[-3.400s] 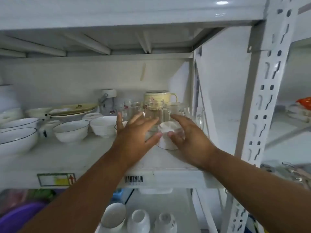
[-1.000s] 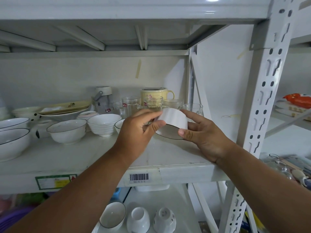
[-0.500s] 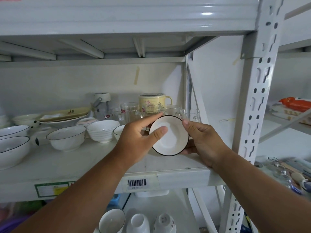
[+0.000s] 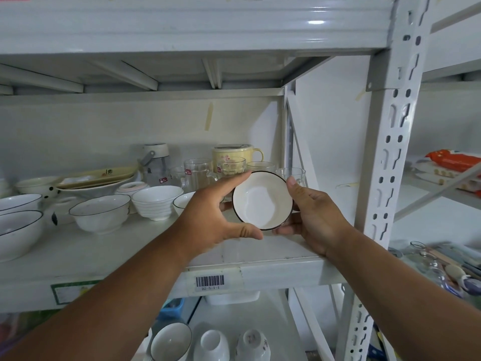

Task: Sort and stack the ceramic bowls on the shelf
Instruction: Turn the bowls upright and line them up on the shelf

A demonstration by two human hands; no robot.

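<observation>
White ceramic, dark-rimmed: a small bowl held up in front of the shelf, tilted so that its glossy inside faces the camera, clear of the shelf board. Gripped from both sides: left hand curled around the left rim, forefinger along the top edge, thumb tucked beneath the lower edge; right hand cupped around the right side, thumb tip at the upper right rim, fingers wrapped behind and under. Behind the bowl, a cluster of clear glass mugs and a yellow lidded mug at the back. Further left on the same board, a white ribbed bowl, a dark-rimmed bowl beside it, and larger dark-rimmed bowls at the left edge, one behind the other. Stuck on the front lip of the shelf, a barcode label. On the level below, another dark-rimmed bowl and two upturned white cups.
</observation>
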